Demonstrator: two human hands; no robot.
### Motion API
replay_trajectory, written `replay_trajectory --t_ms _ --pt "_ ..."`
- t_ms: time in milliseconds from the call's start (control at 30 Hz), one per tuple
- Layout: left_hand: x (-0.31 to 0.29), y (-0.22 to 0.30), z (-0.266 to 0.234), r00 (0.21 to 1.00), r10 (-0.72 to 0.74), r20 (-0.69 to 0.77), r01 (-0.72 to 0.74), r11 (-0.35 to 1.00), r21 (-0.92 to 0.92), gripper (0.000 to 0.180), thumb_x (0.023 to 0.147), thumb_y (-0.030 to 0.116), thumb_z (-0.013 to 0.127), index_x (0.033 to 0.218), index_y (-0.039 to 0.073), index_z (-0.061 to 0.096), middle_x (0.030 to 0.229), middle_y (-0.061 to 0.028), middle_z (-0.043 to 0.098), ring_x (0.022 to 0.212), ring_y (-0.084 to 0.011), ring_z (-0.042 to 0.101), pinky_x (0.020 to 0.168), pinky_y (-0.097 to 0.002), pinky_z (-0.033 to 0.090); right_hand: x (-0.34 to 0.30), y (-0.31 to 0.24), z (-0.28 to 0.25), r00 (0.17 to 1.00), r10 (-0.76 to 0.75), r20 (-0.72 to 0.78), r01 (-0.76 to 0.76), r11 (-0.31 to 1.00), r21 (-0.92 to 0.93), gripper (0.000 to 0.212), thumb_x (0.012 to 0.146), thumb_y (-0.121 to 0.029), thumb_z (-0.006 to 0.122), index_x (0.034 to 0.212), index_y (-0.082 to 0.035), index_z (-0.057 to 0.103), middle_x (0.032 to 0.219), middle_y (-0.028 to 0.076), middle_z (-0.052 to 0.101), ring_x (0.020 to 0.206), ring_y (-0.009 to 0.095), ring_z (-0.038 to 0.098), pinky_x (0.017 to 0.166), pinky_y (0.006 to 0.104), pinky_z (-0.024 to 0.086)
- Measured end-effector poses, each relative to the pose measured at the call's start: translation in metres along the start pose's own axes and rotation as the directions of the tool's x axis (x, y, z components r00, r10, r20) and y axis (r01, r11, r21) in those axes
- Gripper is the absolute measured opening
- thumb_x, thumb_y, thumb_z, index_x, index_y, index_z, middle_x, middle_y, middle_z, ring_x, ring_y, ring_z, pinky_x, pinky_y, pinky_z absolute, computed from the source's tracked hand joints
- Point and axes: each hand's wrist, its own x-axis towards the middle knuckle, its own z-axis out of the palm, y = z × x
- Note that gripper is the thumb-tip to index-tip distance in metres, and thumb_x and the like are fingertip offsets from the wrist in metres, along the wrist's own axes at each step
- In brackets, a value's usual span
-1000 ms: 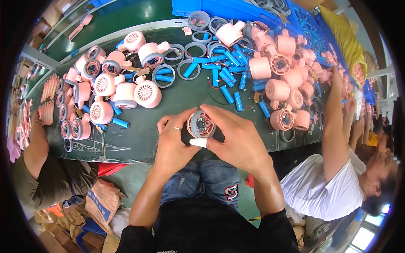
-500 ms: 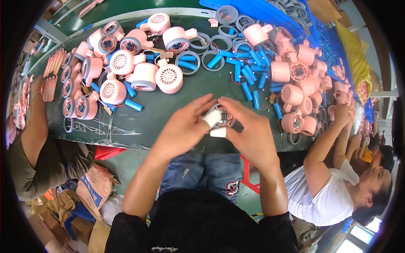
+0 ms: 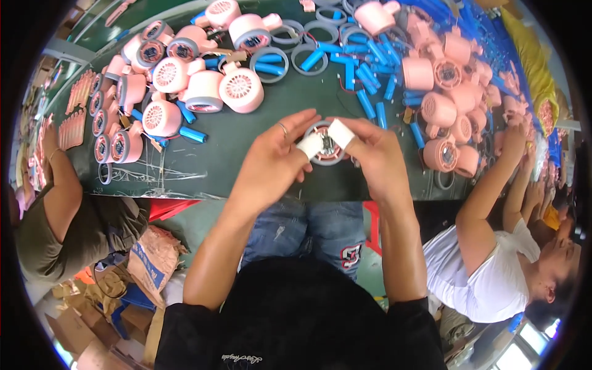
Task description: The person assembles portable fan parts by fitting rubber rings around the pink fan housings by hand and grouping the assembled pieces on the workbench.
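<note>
"What are your hands doing?"

"My left hand (image 3: 271,157) and right hand (image 3: 382,157) both grip one round housing (image 3: 325,155), white-covered thumbs (image 3: 310,146) over its face."

"Where is it?"

"Between my hands, over the green table (image 3: 209,157). Its grey rim (image 3: 328,163) and dark circuit board (image 3: 327,144) are turned up toward me."

"And around you?"

"Blue cylinders (image 3: 368,76) lie heaped beyond my hands, the nearest just past my right fingers. Loose grey rings (image 3: 253,69) lie beyond my left hand. Pink housings (image 3: 242,90) crowd the table to its left; another pink pile (image 3: 439,110) lies right of my right hand."
</note>
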Motion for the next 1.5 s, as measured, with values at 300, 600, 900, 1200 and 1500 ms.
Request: replay_trajectory --t_ms 300,600,900,1200,1500 --pt "0.002 -0.01 0.005 0.997 0.013 -0.079 -0.014 1.0 -0.016 0.055 0.091 -0.001 0.052 0.146 -0.001 0.05 0.128 -0.0134 0.066 0.078 -0.0108 0.063 0.069 -0.0265 0.056 0.001 0.006 -0.005 0.993 0.116 0.014 -0.116 0.993 0.002 0.04 0.088 -0.01 0.07 0.124 0.005 0.069 0.099 0.005 0.072 0.09 0.01 0.064 0.08 0.0246 0.05" --pt "0.004 -0.002 -0.001 0.994 -0.094 -0.058 0.089 0.993 -0.075 0.045 0.093 0.003 0.058 0.138 -0.003 0.056 0.118 -0.0109 0.069 0.075 -0.0111 0.062 0.068 -0.0262 0.055 -0.005 0.021 0.01 0.99 -0.049 -0.133 0.054 0.998 0.035 0.026 0.089 -0.011 0.07 0.111 -0.001 0.077 0.098 0.008 0.075 0.087 0.011 0.067 0.075 0.0248 0.052" --pt "0.002 -0.006 0.012 0.991 -0.002 -0.135 -0.017 0.99 -0.139 0.06 0.088 -0.004 0.055 0.147 -0.008 0.044 0.143 -0.017 0.06 0.072 -0.01 0.062 0.064 -0.0245 0.053 0.013 -0.007 0.004 0.999 0.033 0.006 -0.032 0.998 -0.062 0.01 0.088 -0.008 0.067 0.092 0.001 0.068 0.084 0.007 0.069 0.074 0.012 0.062 0.065 0.0282 0.05" --pt "0.012 -0.015 0.012 0.985 -0.009 -0.17 -0.011 0.993 -0.118 0.049 0.094 0.005 0.058 0.141 -0.007 0.052 0.13 -0.0148 0.068 0.064 -0.0088 0.06 0.057 -0.025 0.053 0.021 -0.007 0.004 0.984 0.173 0.052 -0.172 0.985 -0.011 0.02 0.092 -0.017 0.066 0.102 0.0 0.072 0.086 0.002 0.07 0.076 0.01 0.061 0.066 0.0256 0.048" --pt "0.01 -0.032 0.025 0.914 0.333 -0.231 -0.269 0.925 0.269 0.074 0.091 0.02 0.075 0.152 -0.004 0.04 0.128 -0.013 0.065 0.087 -0.0105 0.061 0.077 -0.0279 0.054 0.01 0.011 -0.005 0.999 0.04 0.011 -0.041 0.973 0.227 0.026 0.099 -0.017 0.064 0.117 0.001 0.07 0.096 0.003 0.071 0.077 0.009 0.061 0.066 0.0237 0.047"
